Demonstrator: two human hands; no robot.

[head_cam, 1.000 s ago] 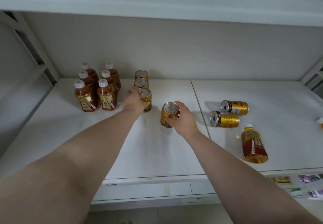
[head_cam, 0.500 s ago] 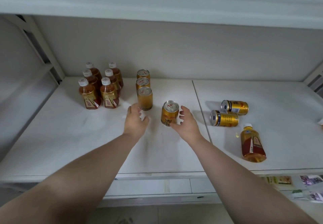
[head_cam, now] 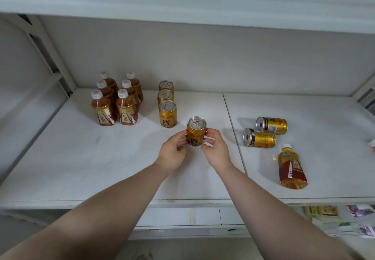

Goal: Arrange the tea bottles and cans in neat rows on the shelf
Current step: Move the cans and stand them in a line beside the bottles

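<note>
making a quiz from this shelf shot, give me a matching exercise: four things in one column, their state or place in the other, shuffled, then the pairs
Things:
1. held can
2. row of three cans
3. six bottles
4. lone bottle

States:
A. lying on its side, right panel of the shelf
B. upright, two lines of three, far left
C. upright between the fingers of the left hand and right hand
D. upright in single file, front to back

Pairs: 1-C, 2-D, 3-B, 4-A
</note>
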